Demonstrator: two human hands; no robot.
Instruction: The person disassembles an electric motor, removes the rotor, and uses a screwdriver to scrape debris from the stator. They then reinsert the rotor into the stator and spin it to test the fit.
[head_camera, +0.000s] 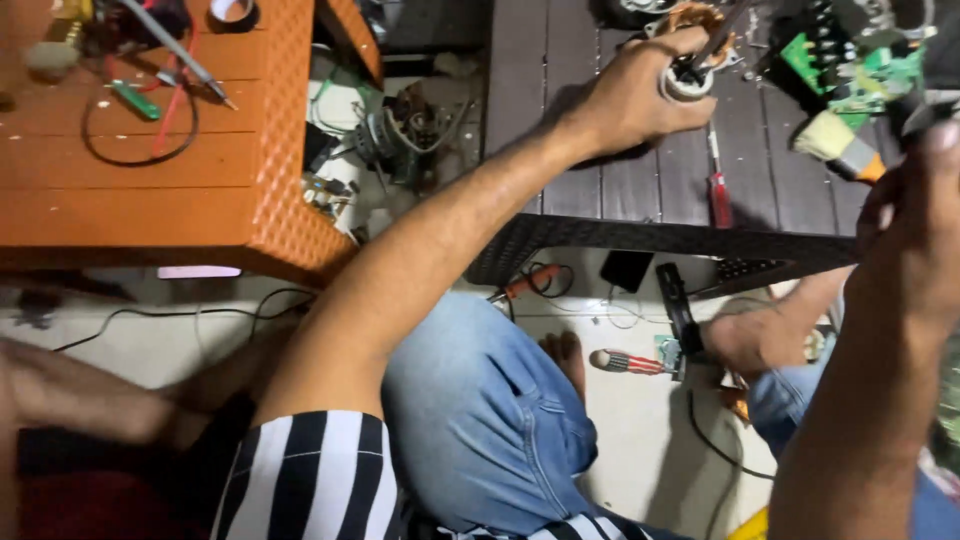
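The small white cylindrical part (686, 84) sits near the far edge of the dark slatted table (600, 150), gripped in the closed fingers of the left hand (640, 95), with a thin dark tool shaft (712, 48) entering its top; a copper-wound coil (695, 15) lies just behind it. The right hand (915, 230) is raised close to the camera at the right border and appears curled; whether it holds the dark object at the frame edge cannot be determined. Judged from this arrangement, the work is in mid-course: the part is seated in the grip and the tool is engaged with it, while the green circuit board (850, 65) nearby lies bare with its components exposed, so reassembly appears outstanding. Just right of the part lie a red-handled screwdriver (720, 190) and a brush with an orange handle (838, 145), both on the table and apart from the hand. Open room on the dark table is limited to the bare slats left of the left forearm; its near edge runs beside the knees. The orange table (150, 190) stands well apart to the left, carrying red and black wires (165, 120). The gap between the two tables holds loose motor parts (400, 130). On the floor (640, 450), a second screwdriver (628, 361) and cables crowd the space around the feet.
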